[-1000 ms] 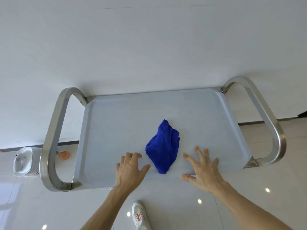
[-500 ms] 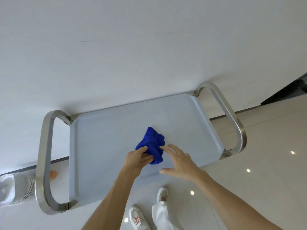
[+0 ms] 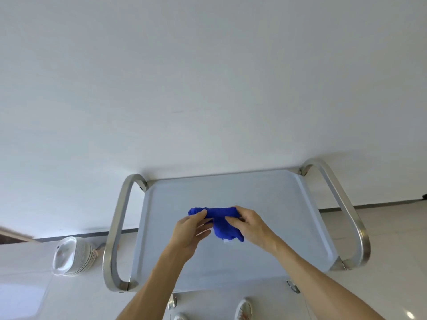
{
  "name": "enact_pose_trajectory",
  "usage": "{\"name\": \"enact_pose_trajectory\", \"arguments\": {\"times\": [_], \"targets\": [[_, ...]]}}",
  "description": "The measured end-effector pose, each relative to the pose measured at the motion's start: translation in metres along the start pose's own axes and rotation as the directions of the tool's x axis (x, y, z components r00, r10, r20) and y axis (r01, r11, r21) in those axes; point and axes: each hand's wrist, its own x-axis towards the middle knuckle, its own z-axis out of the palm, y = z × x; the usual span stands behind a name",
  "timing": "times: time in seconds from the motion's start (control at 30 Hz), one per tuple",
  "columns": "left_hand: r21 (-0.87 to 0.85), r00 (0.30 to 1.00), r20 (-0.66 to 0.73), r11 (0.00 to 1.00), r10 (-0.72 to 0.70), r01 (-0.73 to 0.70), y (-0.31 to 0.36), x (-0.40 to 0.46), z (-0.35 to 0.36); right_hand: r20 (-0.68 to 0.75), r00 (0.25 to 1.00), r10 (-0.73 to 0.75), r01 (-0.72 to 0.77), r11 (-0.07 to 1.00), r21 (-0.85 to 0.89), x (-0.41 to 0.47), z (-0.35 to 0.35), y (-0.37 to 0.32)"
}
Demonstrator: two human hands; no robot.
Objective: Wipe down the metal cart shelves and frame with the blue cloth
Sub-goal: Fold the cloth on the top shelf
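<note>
I hold the blue cloth (image 3: pixel 221 221) bunched between my left hand (image 3: pixel 190 232) and right hand (image 3: pixel 248 224), both pinching it just above the top shelf (image 3: pixel 265 199) of the cart, so I judge the wiping of shelves and frame (image 3: pixel 117 227) is all still to do.

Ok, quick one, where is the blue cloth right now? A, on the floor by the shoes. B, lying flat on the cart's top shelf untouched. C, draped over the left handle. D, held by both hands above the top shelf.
D: the blue cloth is pinched between the left hand and right hand, bunched above the top shelf.
</note>
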Motion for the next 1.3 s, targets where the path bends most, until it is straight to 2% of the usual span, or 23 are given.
{"name": "enact_pose_trajectory", "arguments": {"times": [0.13,0.23,0.33,0.43,0.57,0.63,0.7,0.77,0.9,0.97,1.07,1.17,1.3], "targets": [[0.068,0.995,-0.002,0.993,0.097,-0.096,0.006,-0.008,-0.008,0.094,0.995,0.036,-0.033,0.999,-0.032,0.007,-0.010,-0.037],[0.204,0.976,-0.041,0.958,0.215,-0.202,0.009,-0.013,-0.008,0.048,0.993,0.107,-0.107,0.994,-0.013,0.012,-0.012,-0.056],[0.338,0.933,0.120,0.870,0.340,-0.360,0.009,-0.019,-0.006,0.020,0.989,0.144,-0.145,0.989,0.035,0.014,-0.007,-0.065],[0.368,0.904,0.268,0.832,0.332,-0.415,0.013,-0.026,-0.004,0.012,0.988,0.154,-0.154,0.973,0.170,0.016,0.004,-0.073],[0.278,0.925,0.248,0.893,0.288,-0.352,0.022,-0.024,-0.012,0.060,0.986,0.157,-0.168,0.930,0.327,0.017,0.016,-0.082],[0.215,0.936,0.254,0.929,0.245,-0.302,0.028,-0.022,-0.019,0.100,0.986,0.133,-0.159,0.930,0.333,0.018,0.023,-0.084],[0.170,0.947,0.240,0.951,0.214,-0.257,0.032,-0.020,-0.025,0.154,0.984,0.092,-0.133,0.952,0.275,0.018,0.032,-0.084],[0.162,0.963,0.196,0.962,0.185,-0.217,0.035,-0.019,-0.030,0.172,0.982,0.079,-0.103,0.985,0.139,0.018,0.043,-0.086],[0.088,0.973,0.170,0.981,0.158,-0.175,0.038,-0.016,-0.044,0.076,0.996,0.046,-0.032,0.984,-0.175,0.018,0.061,-0.088],[0.031,0.973,0.171,0.986,0.156,-0.164,0.043,-0.015,-0.053,0.035,0.999,0.018,-0.011,0.982,-0.190,0.019,0.067,-0.083],[0.005,0.972,0.146,0.982,0.185,-0.187,0.053,-0.013,-0.063,0.018,0.999,-0.031,0.032,0.992,-0.120,0.019,0.078,-0.076],[-0.102,0.977,0.084,0.977,0.197,-0.188,0.067,-0.013,-0.069,-0.063,0.986,-0.153,0.149,0.987,-0.066,0.018,0.096,-0.071],[-0.261,0.985,-0.001,0.951,0.172,-0.166,0.087,-0.013,-0.078,-0.104,0.918,-0.382,0.351,0.907,-0.233,0.021,0.112,-0.063]]}}
